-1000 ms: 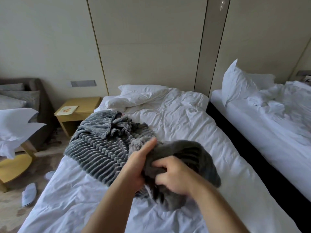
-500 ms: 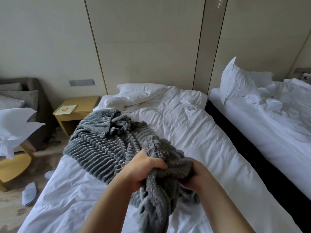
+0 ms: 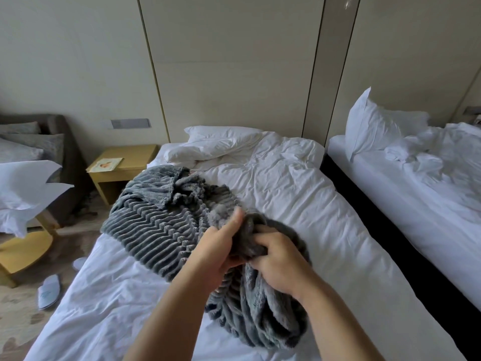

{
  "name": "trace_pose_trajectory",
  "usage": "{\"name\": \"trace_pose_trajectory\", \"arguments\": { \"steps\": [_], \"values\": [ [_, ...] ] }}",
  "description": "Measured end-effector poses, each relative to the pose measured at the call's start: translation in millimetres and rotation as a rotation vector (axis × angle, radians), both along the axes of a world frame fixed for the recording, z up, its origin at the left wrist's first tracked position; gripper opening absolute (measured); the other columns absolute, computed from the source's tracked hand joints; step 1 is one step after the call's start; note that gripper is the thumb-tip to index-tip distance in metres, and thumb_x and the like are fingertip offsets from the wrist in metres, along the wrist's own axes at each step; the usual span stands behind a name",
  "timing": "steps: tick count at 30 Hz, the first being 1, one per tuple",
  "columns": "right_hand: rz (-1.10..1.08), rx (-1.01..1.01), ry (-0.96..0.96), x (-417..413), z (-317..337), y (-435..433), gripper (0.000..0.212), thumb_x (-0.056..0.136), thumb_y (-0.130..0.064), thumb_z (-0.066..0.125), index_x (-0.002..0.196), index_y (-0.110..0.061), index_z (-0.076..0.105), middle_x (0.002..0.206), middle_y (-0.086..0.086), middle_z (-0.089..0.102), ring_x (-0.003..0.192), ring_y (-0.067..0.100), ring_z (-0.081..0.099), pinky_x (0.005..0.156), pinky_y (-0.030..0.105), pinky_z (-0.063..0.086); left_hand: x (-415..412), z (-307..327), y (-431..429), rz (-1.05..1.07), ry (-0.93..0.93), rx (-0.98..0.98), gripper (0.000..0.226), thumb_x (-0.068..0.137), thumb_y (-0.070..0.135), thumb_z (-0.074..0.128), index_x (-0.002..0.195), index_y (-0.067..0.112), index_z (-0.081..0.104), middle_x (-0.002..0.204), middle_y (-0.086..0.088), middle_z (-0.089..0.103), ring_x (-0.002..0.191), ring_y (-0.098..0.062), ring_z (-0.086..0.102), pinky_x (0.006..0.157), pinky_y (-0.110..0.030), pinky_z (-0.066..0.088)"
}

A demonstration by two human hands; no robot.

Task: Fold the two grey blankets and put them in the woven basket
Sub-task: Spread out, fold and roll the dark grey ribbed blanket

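As left hand (image 3: 216, 247), right hand (image 3: 282, 265) clutch, blanket (image 3: 260, 316) below grip (bunched)

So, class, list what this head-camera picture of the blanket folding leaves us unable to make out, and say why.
1. The woven basket: nowhere in the head view, outside the frame.
2. The held blanket: corners and edges lost in the bunch gripped by the left hand and right hand.
3. Where it ends and the ribbed blanket begins: the hands cover the join.
4. The card on the bedside table: print too small.
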State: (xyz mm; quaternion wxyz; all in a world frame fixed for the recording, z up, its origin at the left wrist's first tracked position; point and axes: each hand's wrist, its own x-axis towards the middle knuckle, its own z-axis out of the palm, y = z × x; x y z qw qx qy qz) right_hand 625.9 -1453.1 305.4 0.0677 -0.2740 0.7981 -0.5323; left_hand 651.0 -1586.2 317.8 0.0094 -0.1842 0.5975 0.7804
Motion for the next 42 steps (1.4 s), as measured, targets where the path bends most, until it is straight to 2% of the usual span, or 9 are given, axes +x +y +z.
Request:
{"name": "trace_pose_trajectory", "arguments": {
  "steps": [4, 9, 13, 16, 22, 26, 33, 37, 42],
  "values": [
    [0.173, -0.366, -0.545, 6.6, 1.8, 8.7, 0.021, 0.069, -0.018, 0.064, 0.087, -0.012, 0.073, 0.089, 0.003, 0.072, 0.084, 0.018, 0.068, 0.077, 0.027, 0.053, 0.8, -14.0, 0.3, 0.197, 0.078, -0.256, 0.023, 0.08, 0.015, 0.069, 0.073, -0.007, 0.068, 0.068, -0.021, 0.066, 0.064, -0.028, 0.064, 0.061, -0.042, 0.051],
    [-0.257, -0.601, -1.164, -7.6, -19.8, 14.9, 0.049, 0.088, -0.045, 0.055, 0.105, 0.0, 0.062, 0.093, 0.015, 0.065, 0.084, 0.027, 0.062, 0.079, 0.034, 0.051, 8.9, -6.4, 5.5, 0.122, 0.189, -0.161, 0.034, 0.07, 0.024, 0.068, 0.078, -0.009, 0.065, 0.075, -0.021, 0.067, 0.07, -0.027, 0.064, 0.067, -0.043, 0.054],
    [-0.218, -0.986, -1.523, -12.7, -24.4, 19.6, 0.049, 0.086, -0.032, 0.063, 0.106, 0.013, 0.058, 0.096, 0.029, 0.065, 0.081, 0.038, 0.067, 0.07, 0.046, 0.059, 17.2, 4.8, 4.6, -0.114, 0.123, -0.24, 0.019, 0.054, 0.034, 0.072, 0.062, 0.017, 0.071, 0.062, -0.008, 0.067, 0.064, -0.024, 0.067, 0.062, -0.038, 0.056],
    [-0.412, -1.059, -1.495, -25.0, -33.2, 21.6, 0.012, 0.088, -0.006, 0.051, 0.082, 0.002, 0.057, 0.065, 0.014, 0.053, 0.061, 0.025, 0.055, 0.056, 0.03, 0.055, 20.6, 6.4, 2.1, -0.18, 0.081, -0.318, 0.021, 0.054, 0.035, 0.072, 0.06, 0.016, 0.067, 0.061, -0.005, 0.067, 0.064, -0.022, 0.068, 0.063, -0.039, 0.055],
    [-0.486, -1.075, -1.107, -46.2, -26.7, 42.3, 0.025, 0.078, -0.004, 0.041, 0.057, -0.017, 0.033, 0.039, -0.004, 0.03, 0.031, 0.009, 0.029, 0.035, 0.016, 0.024, 14.6, -7.3, -10.8, -0.076, -0.041, -0.323, 0.035, 0.065, 0.031, 0.075, 0.081, 0.002, 0.063, 0.081, -0.017, 0.073, 0.08, -0.033, 0.071, 0.08, -0.053, 0.057],
    [-0.521, -1.015, -0.807, -41.9, 5.8, 39.2, 0.018, 0.078, -0.005, 0.049, 0.065, -0.011, 0.058, 0.054, 0.002, 0.063, 0.048, 0.013, 0.062, 0.05, 0.02, 0.049, 10.9, -17.2, -21.6, -0.024, -0.148, -0.482, 0.038, 0.079, 0.046, 0.072, 0.078, 0.009, 0.063, 0.079, -0.015, 0.073, 0.071, -0.025, 0.067, 0.076, -0.04, 0.056],
    [0.028, -0.162, -0.259, 15.8, 4.9, -16.1, 0.01, 0.057, -0.017, 0.056, 0.066, -0.013, 0.061, 0.083, -0.002, 0.059, 0.077, 0.013, 0.057, 0.072, 0.028, 0.044, 1.9, -18.3, -7.9, 0.121, -0.043, 0.008, 0.067, 0.066, 0.053, 0.078, 0.099, -0.004, 0.069, 0.086, -0.024, 0.064, 0.078, -0.031, 0.06, 0.07, -0.042, 0.046],
    [-0.114, -0.709, -0.821, 14.7, -21.2, -13.6, 0.018, 0.074, -0.008, 0.049, 0.07, -0.007, 0.067, 0.073, 0.006, 0.067, 0.073, 0.02, 0.062, 0.066, 0.026, 0.05, 3.4, -36.6, -15.4, 0.248, -0.053, -0.004, 0.016, 0.081, 0.012, 0.065, 0.084, -0.003, 0.073, 0.08, -0.024, 0.071, 0.069, -0.029, 0.069, 0.065, -0.036, 0.054],
    [-0.332, -0.722, -1.355, -12.3, -66.4, -5.2, 0.035, 0.09, -0.019, 0.048, 0.064, -0.004, 0.065, 0.055, 0.011, 0.064, 0.046, 0.022, 0.062, 0.051, 0.027, 0.049, 9.8, -44.1, -9.5, 0.139, -0.097, 0.025, 0.023, 0.088, 0.008, 0.058, 0.101, -0.009, 0.066, 0.097, -0.031, 0.069, 0.081, -0.035, 0.071, 0.067, -0.044, 0.06]
  ]
}}
